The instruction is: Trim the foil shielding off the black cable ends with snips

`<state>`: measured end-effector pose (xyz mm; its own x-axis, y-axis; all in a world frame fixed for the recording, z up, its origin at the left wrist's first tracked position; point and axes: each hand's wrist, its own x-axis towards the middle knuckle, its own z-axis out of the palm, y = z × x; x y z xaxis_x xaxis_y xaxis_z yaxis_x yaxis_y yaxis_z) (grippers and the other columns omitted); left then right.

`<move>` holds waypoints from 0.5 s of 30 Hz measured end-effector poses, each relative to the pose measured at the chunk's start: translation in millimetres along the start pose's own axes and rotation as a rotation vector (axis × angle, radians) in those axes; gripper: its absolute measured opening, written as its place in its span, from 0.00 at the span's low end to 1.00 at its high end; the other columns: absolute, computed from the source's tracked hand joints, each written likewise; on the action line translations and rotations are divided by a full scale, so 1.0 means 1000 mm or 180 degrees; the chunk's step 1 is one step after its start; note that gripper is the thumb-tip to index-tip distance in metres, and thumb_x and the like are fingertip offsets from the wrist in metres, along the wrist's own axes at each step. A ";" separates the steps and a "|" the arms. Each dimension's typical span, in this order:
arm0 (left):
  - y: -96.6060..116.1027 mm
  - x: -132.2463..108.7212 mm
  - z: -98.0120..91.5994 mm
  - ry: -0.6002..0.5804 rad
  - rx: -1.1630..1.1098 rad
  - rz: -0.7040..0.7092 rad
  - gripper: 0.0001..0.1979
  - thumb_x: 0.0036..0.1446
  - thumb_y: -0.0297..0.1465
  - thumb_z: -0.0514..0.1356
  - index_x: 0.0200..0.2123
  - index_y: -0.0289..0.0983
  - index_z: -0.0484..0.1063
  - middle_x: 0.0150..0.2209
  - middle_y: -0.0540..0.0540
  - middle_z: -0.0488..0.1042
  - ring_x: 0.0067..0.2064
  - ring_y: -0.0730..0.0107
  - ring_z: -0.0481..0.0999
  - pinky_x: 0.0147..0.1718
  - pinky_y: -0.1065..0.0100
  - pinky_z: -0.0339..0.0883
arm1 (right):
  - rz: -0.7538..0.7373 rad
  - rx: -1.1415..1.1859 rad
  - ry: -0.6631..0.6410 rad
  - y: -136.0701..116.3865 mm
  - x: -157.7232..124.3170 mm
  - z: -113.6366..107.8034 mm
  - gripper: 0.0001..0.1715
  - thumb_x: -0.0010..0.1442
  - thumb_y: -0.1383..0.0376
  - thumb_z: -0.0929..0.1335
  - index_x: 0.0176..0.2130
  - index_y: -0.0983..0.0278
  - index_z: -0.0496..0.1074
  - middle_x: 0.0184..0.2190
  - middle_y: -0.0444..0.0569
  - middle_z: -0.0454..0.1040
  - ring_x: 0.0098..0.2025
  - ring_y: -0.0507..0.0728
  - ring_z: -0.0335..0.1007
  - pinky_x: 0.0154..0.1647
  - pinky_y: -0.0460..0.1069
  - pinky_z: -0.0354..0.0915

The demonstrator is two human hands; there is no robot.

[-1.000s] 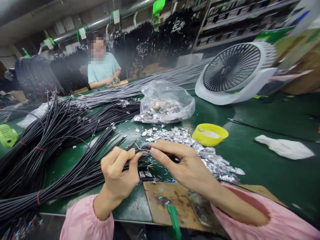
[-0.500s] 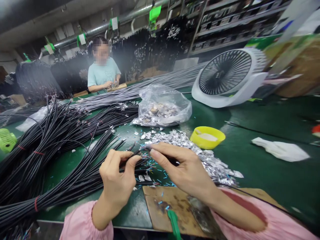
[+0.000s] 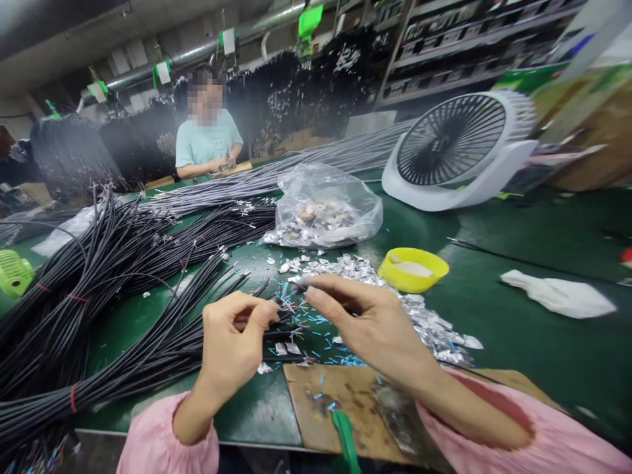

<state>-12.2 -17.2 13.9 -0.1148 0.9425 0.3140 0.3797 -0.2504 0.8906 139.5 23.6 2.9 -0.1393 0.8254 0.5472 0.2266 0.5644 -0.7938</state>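
Observation:
My left hand (image 3: 234,339) is closed in a pinch, thumb against the curled forefinger, and I cannot make out what is between them. A short gap to the right, my right hand (image 3: 368,322) is closed around a black cable (image 3: 469,372), which shows behind the wrist and runs off under the right forearm. Its end among the fingertips is mostly hidden. Under and between the hands lie stripped cable ends (image 3: 296,322) with thin coloured wires, and small blue offcuts (image 3: 353,361) scattered on the green table (image 3: 237,421).
Bundled black cables (image 3: 113,296) fill the left side. A heap of foil scraps (image 3: 429,329), a clear bag (image 3: 328,210), a yellow bowl (image 3: 415,280) and a white fan (image 3: 454,151) stand beyond. A brown board (image 3: 316,428) bears a green-handled tool (image 3: 345,438). Another person (image 3: 210,141) works opposite.
My hands have drawn slightly apart, with the gap between the fingertips wider. More blue offcuts show below the right hand, and the whole view has shifted a little.

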 end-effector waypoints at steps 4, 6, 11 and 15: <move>-0.006 -0.003 0.004 0.0218 0.0493 0.0786 0.08 0.53 0.29 0.60 0.23 0.36 0.73 0.21 0.51 0.71 0.23 0.76 0.68 0.23 0.74 0.59 | -0.0123 -0.0049 -0.0274 -0.002 0.002 0.000 0.18 0.56 0.53 0.66 0.24 0.64 0.68 0.17 0.41 0.64 0.18 0.48 0.57 0.17 0.44 0.55; -0.008 -0.003 0.005 0.0171 0.0601 0.0949 0.08 0.54 0.28 0.59 0.23 0.36 0.73 0.21 0.52 0.70 0.23 0.77 0.67 0.22 0.74 0.58 | -0.0321 -0.0075 -0.0361 -0.003 0.003 -0.001 0.21 0.58 0.53 0.64 0.22 0.65 0.67 0.18 0.42 0.63 0.21 0.48 0.57 0.20 0.44 0.56; -0.009 0.000 0.002 -0.0033 0.0643 0.0897 0.10 0.56 0.29 0.58 0.22 0.36 0.71 0.21 0.51 0.68 0.23 0.77 0.66 0.22 0.74 0.57 | -0.0313 0.0237 -0.0574 -0.002 0.005 -0.004 0.24 0.58 0.51 0.64 0.20 0.65 0.64 0.19 0.43 0.61 0.23 0.49 0.57 0.23 0.45 0.56; -0.004 0.003 0.002 -0.0671 0.0183 0.0448 0.16 0.58 0.31 0.55 0.18 0.36 0.68 0.20 0.51 0.67 0.23 0.77 0.64 0.21 0.74 0.56 | -0.0141 0.1136 -0.1023 0.000 0.004 -0.002 0.24 0.58 0.49 0.63 0.21 0.63 0.63 0.20 0.43 0.61 0.23 0.50 0.60 0.22 0.46 0.59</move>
<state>-12.2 -12.6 10.4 0.1345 0.9261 0.3525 0.4306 -0.3750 0.8209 140.5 26.9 5.8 -0.4451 0.7309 0.5173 -0.1236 0.5220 -0.8439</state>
